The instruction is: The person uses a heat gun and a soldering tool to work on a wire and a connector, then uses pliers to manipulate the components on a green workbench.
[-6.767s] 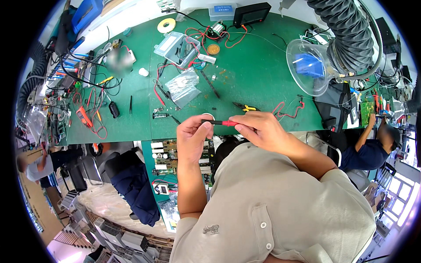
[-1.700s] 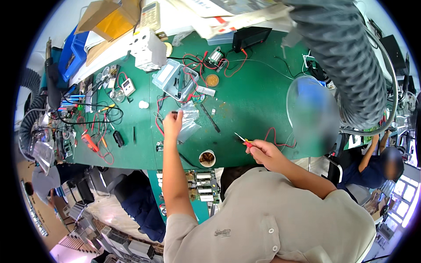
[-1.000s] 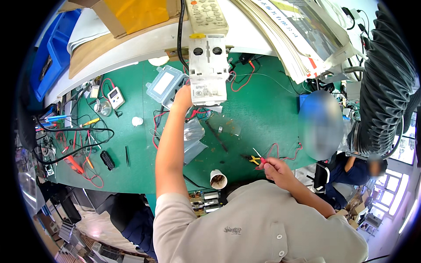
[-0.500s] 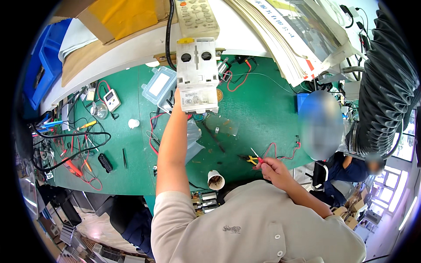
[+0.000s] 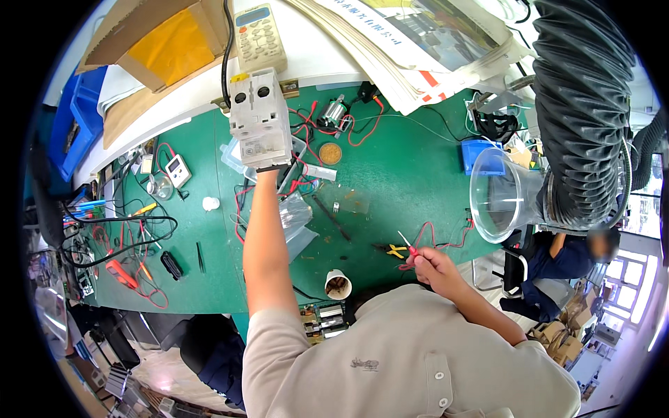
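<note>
A red probe (image 5: 412, 251) is in the person's right hand (image 5: 433, 270), near the front edge of a green bench (image 5: 390, 174); thumb and fingers pinch its handle, and the pale tip points forward and a little left. Just left of it lie yellow-and-black pliers (image 5: 396, 250), and beyond the hand a thin red lead (image 5: 430, 228) loops across the surface. The left forearm (image 5: 266, 237) reaches straight ahead until a pale, boxy breaker (image 5: 261, 118) covers the hand, so its grip cannot be told. Around that hidden hand, a clear box (image 5: 233, 155) shows partly behind the breaker, with tangled red leads to its right. Right of the forearm are a clear bag (image 5: 295, 212), a dark rod (image 5: 332, 218) lying at a slant and, nearer the person, a white cup (image 5: 336, 274) with brown contents. Left of the forearm are a small white cap (image 5: 210, 203), dark tweezers (image 5: 200, 257) and, farther left, an orange meter (image 5: 122, 274) among cables. A clear hood (image 5: 491, 198) on a ribbed grey duct (image 5: 585, 111) stands at the right, and past it a co-worker (image 5: 550, 279) in dark blue sits, partly hidden.
</note>
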Motion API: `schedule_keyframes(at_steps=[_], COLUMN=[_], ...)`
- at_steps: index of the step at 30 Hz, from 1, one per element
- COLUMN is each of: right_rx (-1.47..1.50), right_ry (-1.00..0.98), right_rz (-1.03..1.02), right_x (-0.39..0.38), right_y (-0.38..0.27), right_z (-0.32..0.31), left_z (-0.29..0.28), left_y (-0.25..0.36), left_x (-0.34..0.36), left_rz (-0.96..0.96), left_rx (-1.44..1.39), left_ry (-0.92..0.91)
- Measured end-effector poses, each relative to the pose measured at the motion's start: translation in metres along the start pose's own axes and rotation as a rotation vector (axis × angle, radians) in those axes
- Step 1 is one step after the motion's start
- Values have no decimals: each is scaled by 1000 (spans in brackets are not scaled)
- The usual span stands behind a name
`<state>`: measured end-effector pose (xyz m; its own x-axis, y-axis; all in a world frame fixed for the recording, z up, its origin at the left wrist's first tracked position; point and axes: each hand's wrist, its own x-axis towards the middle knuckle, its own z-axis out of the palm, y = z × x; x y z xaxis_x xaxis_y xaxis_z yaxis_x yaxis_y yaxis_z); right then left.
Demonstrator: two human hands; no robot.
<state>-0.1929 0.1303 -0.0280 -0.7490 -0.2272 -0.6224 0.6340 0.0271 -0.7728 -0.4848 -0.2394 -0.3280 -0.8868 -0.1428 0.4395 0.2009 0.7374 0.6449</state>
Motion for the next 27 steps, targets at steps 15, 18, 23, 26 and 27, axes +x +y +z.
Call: schedule_keyframes(at_steps=[15,18,23,26,27], right_rx=[4,29,74,80,100], right_ry=[-44,-37,-6,-1,4], right_rz=[-21,-43,-37,-52,-60], right_x=[-8,-9,-14,-17,-17], right_y=[16,22,16,18,22], right_z=[-1,-5,-3,-7,-9], left_z=[-96,-80,-59,-51,-48], left_y=[24,27,50,34,30], left_x=[-9,-10,-5,-9,-11], left_rz=[-279,-259,-287,-217,-181], left_rx=[278,543,630,704,727], left_ry=[-300,-425,-491,-445,-420])
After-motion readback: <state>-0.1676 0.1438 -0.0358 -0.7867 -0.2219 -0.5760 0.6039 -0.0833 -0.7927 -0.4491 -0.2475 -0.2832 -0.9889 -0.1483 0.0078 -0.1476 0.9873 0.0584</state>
